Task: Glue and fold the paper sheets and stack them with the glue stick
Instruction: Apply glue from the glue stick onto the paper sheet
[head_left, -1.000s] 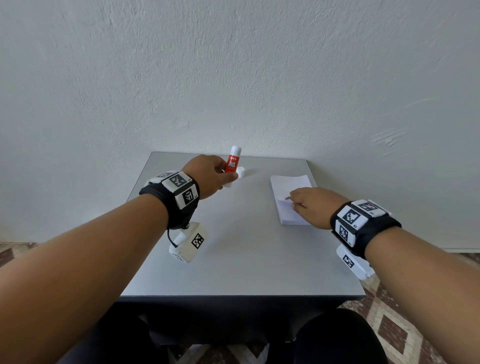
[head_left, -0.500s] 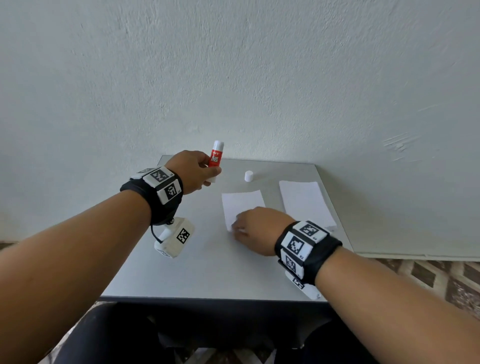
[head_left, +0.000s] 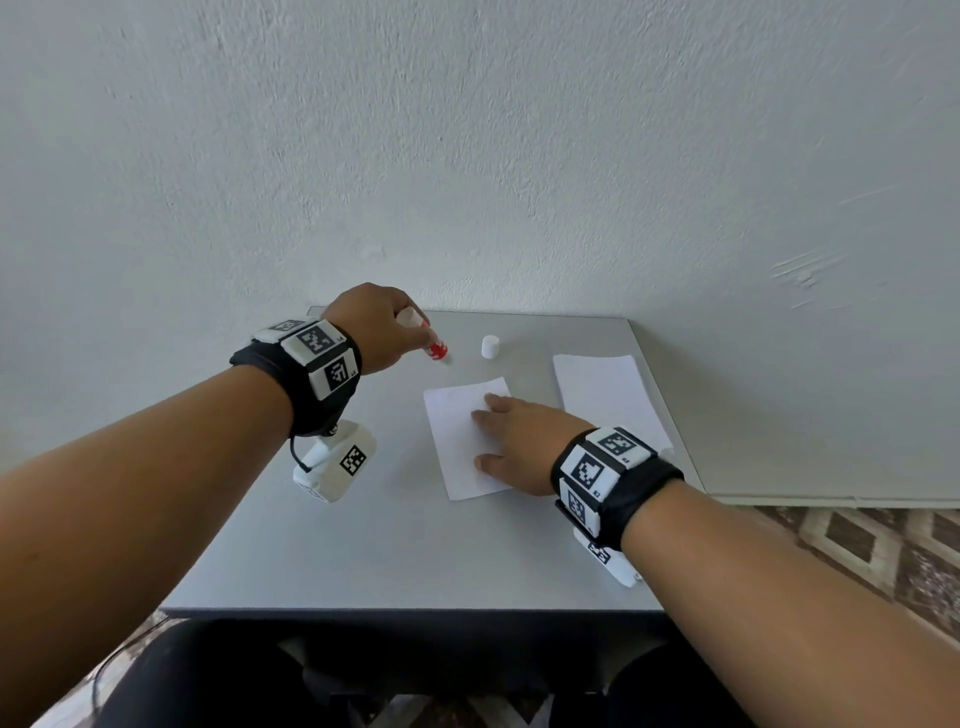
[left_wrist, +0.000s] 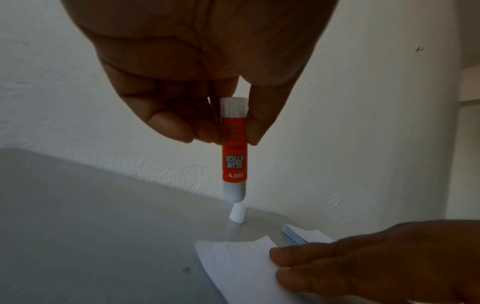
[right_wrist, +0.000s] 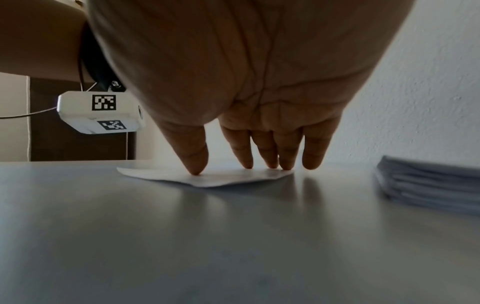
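My left hand (head_left: 382, 327) pinches the red glue stick (head_left: 435, 350) between thumb and fingers, uncapped end pointing down above the table; the left wrist view shows the glue stick (left_wrist: 233, 150) hanging upright. Its white cap (head_left: 489, 346) stands alone on the table, and the cap (left_wrist: 238, 213) sits just below the stick's tip. A single white paper sheet (head_left: 457, 441) lies flat mid-table. My right hand (head_left: 511, 439) presses on the sheet with straight fingers (right_wrist: 242, 150); the sheet (right_wrist: 207, 178) lies under the fingertips. A stack of paper sheets (head_left: 608, 395) sits at the right.
The grey table (head_left: 389, 551) stands against a white wall (head_left: 467, 156). The paper stack (right_wrist: 428, 185) lies close to the table's right edge. A patterned floor (head_left: 883, 551) shows to the right, and dark-clothed legs sit below the front edge.
My right hand slid one sheet from the stack to mid-table and now presses it flat. My left hand lifted the glue stick off its cap and turned it tip-down.
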